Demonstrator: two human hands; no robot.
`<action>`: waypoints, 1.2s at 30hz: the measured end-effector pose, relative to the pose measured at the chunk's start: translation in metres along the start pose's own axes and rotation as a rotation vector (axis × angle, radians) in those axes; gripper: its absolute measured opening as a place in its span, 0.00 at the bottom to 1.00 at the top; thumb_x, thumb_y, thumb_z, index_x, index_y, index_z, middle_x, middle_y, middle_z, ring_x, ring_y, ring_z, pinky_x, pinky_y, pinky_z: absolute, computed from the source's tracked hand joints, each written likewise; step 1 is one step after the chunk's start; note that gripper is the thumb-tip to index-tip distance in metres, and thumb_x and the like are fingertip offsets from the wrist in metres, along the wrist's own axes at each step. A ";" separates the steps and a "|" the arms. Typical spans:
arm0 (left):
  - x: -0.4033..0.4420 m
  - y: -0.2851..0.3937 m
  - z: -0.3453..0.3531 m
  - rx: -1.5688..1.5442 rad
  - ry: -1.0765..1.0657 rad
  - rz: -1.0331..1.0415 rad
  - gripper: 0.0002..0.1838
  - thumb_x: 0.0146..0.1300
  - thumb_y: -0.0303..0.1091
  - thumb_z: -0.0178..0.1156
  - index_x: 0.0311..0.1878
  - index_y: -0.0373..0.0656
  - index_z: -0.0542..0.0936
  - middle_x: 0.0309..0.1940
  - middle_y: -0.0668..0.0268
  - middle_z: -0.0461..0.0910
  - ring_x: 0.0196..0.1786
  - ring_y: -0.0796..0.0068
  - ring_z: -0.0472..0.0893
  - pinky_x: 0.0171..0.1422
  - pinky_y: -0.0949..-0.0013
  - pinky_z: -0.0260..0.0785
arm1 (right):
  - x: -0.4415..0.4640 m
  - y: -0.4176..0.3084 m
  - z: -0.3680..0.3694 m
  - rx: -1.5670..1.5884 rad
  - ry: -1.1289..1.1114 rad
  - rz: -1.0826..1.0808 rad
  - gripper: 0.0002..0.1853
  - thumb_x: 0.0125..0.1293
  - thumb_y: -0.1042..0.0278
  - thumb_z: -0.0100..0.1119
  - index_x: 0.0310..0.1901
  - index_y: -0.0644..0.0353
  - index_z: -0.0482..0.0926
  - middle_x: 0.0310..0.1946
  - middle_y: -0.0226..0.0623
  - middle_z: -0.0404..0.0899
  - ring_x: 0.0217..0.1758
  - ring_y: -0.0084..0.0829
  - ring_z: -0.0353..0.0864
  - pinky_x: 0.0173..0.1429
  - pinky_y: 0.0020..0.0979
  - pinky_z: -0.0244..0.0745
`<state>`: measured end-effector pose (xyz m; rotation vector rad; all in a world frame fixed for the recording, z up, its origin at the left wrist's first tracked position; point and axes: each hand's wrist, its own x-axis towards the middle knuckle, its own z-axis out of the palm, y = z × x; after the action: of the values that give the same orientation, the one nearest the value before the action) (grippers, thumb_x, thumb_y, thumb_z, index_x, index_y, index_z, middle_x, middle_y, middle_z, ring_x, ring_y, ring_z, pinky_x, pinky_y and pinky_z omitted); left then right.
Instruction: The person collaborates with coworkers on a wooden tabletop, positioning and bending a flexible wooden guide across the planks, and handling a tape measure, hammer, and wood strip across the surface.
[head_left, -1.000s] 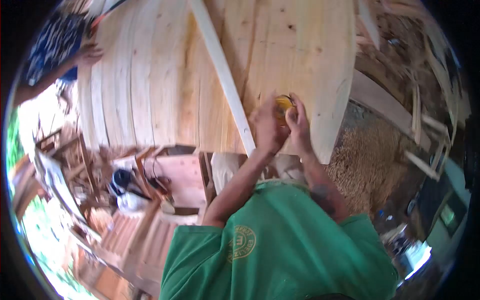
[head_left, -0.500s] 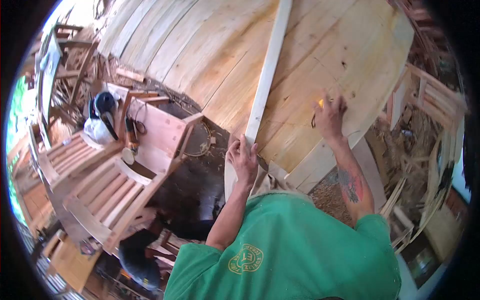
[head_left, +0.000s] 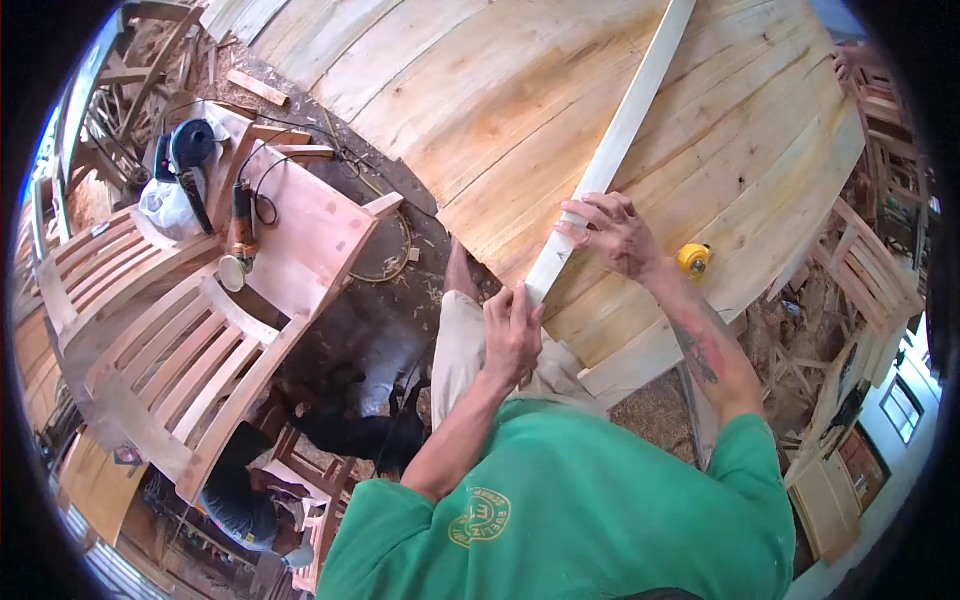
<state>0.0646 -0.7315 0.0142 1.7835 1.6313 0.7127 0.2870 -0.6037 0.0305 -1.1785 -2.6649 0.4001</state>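
Observation:
A long pale wooden strip [head_left: 625, 130] lies across a broad panel of joined boards [head_left: 440, 110]. My left hand [head_left: 512, 338] grips the strip's near end between thumb and fingers. Farther up, my right hand [head_left: 618, 240] has its fingers curled over the strip, with the thumb side partly hidden. A small dark pencil mark shows on the wood between both hands. To the right of my right wrist, a yellow tape measure [head_left: 694, 260] rests on the boards, touched by neither hand.
On the left stand slatted wooden chairs [head_left: 190, 375]; an angle grinder [head_left: 240, 235] and a blue power tool [head_left: 192, 145] lie on them, with cords. Another person [head_left: 240, 505] is low at the lower left. More chair frames [head_left: 870, 265] stand at right.
My right hand has left the yellow tape measure on the boards and come left onto the strip. My left hand stays at the strip's near end; the view has shifted.

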 end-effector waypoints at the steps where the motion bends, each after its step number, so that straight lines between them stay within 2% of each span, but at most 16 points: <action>1: 0.005 0.000 -0.006 -0.048 -0.003 -0.038 0.25 0.56 0.27 0.65 0.58 0.34 0.71 0.45 0.50 0.69 0.47 0.53 0.69 0.52 0.57 0.66 | 0.005 0.000 0.000 0.015 0.027 -0.022 0.23 0.60 0.69 0.48 0.57 0.40 0.76 0.59 0.27 0.69 0.61 0.29 0.65 0.65 0.37 0.59; 6: 0.060 -0.049 -0.069 0.104 -0.002 0.071 0.27 0.54 0.26 0.65 0.58 0.35 0.70 0.44 0.50 0.69 0.46 0.52 0.70 0.51 0.55 0.66 | 0.083 0.004 0.008 -0.008 0.053 -0.142 0.23 0.62 0.69 0.47 0.58 0.40 0.75 0.53 0.26 0.71 0.55 0.27 0.67 0.63 0.35 0.59; 9: 0.118 -0.090 -0.105 0.140 0.092 0.132 0.27 0.52 0.25 0.66 0.57 0.37 0.71 0.46 0.48 0.70 0.48 0.51 0.71 0.51 0.58 0.69 | 0.148 0.011 0.030 -0.074 0.159 -0.155 0.23 0.60 0.71 0.51 0.58 0.39 0.76 0.51 0.25 0.72 0.51 0.27 0.68 0.59 0.33 0.60; 10: 0.136 -0.116 -0.118 0.170 0.026 0.147 0.27 0.52 0.24 0.65 0.58 0.37 0.71 0.48 0.47 0.70 0.50 0.49 0.71 0.53 0.56 0.69 | 0.168 0.013 0.039 -0.088 0.184 -0.148 0.24 0.58 0.73 0.52 0.57 0.39 0.76 0.52 0.25 0.72 0.51 0.27 0.69 0.58 0.32 0.59; 11: 0.155 -0.132 -0.131 0.128 -0.083 0.025 0.27 0.53 0.22 0.63 0.58 0.38 0.70 0.50 0.48 0.70 0.52 0.49 0.70 0.55 0.55 0.68 | 0.190 0.009 0.026 -0.118 0.159 -0.140 0.22 0.59 0.69 0.55 0.57 0.40 0.76 0.51 0.27 0.73 0.51 0.27 0.69 0.57 0.32 0.59; 12: 0.176 -0.135 -0.143 0.246 0.033 0.220 0.26 0.54 0.21 0.61 0.58 0.39 0.70 0.51 0.49 0.70 0.53 0.49 0.70 0.56 0.54 0.67 | 0.207 0.012 0.030 -0.144 0.144 -0.116 0.21 0.60 0.66 0.57 0.57 0.41 0.76 0.49 0.29 0.74 0.51 0.29 0.69 0.58 0.32 0.60; 14: 0.200 -0.130 -0.161 0.195 -0.051 0.175 0.25 0.53 0.20 0.60 0.57 0.39 0.71 0.51 0.49 0.70 0.53 0.48 0.70 0.58 0.53 0.65 | 0.229 0.014 0.033 -0.082 0.138 -0.082 0.21 0.59 0.65 0.59 0.57 0.43 0.76 0.47 0.29 0.75 0.51 0.32 0.69 0.59 0.34 0.61; 16: 0.196 -0.134 -0.158 0.180 -0.046 0.155 0.25 0.53 0.20 0.60 0.57 0.39 0.71 0.50 0.49 0.70 0.52 0.48 0.71 0.57 0.54 0.66 | 0.234 0.012 0.031 -0.033 0.137 -0.085 0.21 0.59 0.63 0.60 0.56 0.45 0.77 0.47 0.29 0.75 0.52 0.33 0.69 0.58 0.36 0.64; 18: 0.187 -0.136 -0.149 0.169 -0.047 0.125 0.25 0.53 0.19 0.60 0.56 0.38 0.71 0.49 0.50 0.71 0.51 0.47 0.72 0.55 0.54 0.68 | 0.228 0.008 0.030 0.063 0.159 -0.054 0.17 0.58 0.58 0.59 0.49 0.48 0.78 0.44 0.28 0.74 0.52 0.34 0.69 0.57 0.37 0.65; 21: 0.167 -0.141 -0.126 0.019 0.101 0.096 0.29 0.51 0.17 0.61 0.59 0.42 0.71 0.49 0.50 0.71 0.50 0.50 0.73 0.55 0.57 0.69 | 0.219 0.005 0.033 0.070 0.155 -0.052 0.19 0.56 0.62 0.63 0.52 0.48 0.79 0.44 0.30 0.76 0.49 0.36 0.72 0.55 0.35 0.68; 24: 0.165 -0.127 -0.127 0.127 0.151 0.079 0.29 0.49 0.13 0.59 0.57 0.42 0.74 0.48 0.52 0.73 0.51 0.52 0.74 0.54 0.59 0.71 | 0.215 -0.002 0.035 0.124 0.207 -0.004 0.18 0.54 0.61 0.65 0.48 0.50 0.80 0.44 0.29 0.77 0.49 0.36 0.72 0.56 0.35 0.68; 25: 0.159 -0.122 -0.125 0.108 0.148 0.063 0.28 0.50 0.14 0.60 0.57 0.42 0.74 0.46 0.54 0.74 0.51 0.54 0.75 0.54 0.59 0.71 | 0.210 0.002 0.042 0.129 0.271 -0.057 0.15 0.55 0.60 0.64 0.44 0.50 0.80 0.42 0.26 0.76 0.49 0.36 0.71 0.55 0.37 0.68; 28: 0.122 -0.097 -0.102 0.045 0.163 -0.019 0.26 0.52 0.17 0.61 0.57 0.42 0.75 0.44 0.54 0.74 0.50 0.55 0.75 0.53 0.59 0.70 | 0.173 0.001 0.043 0.118 0.256 -0.084 0.19 0.52 0.63 0.66 0.49 0.49 0.80 0.43 0.27 0.76 0.52 0.35 0.70 0.58 0.36 0.68; 30: 0.104 -0.083 -0.089 0.085 0.170 -0.029 0.25 0.52 0.17 0.60 0.56 0.40 0.76 0.42 0.54 0.74 0.48 0.56 0.75 0.52 0.60 0.70 | 0.153 -0.002 0.042 0.114 0.265 -0.084 0.19 0.52 0.64 0.66 0.49 0.49 0.80 0.44 0.27 0.75 0.53 0.36 0.69 0.58 0.37 0.68; 32: 0.090 -0.074 -0.080 0.164 0.178 0.001 0.24 0.53 0.24 0.64 0.57 0.39 0.75 0.42 0.56 0.73 0.46 0.56 0.73 0.52 0.59 0.68 | 0.140 -0.001 0.037 0.097 0.249 -0.121 0.19 0.53 0.63 0.66 0.49 0.49 0.80 0.45 0.27 0.75 0.54 0.36 0.69 0.60 0.37 0.67; 36: 0.046 -0.040 -0.045 0.140 0.159 -0.019 0.24 0.55 0.24 0.62 0.58 0.35 0.72 0.41 0.55 0.72 0.45 0.55 0.72 0.51 0.58 0.67 | 0.091 0.003 0.031 0.147 0.205 -0.158 0.16 0.55 0.63 0.62 0.47 0.50 0.78 0.45 0.28 0.75 0.55 0.35 0.70 0.65 0.41 0.62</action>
<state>0.0087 -0.6795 0.0139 1.8464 1.8408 0.7646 0.2204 -0.5390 0.0067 -0.9063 -2.4825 0.4158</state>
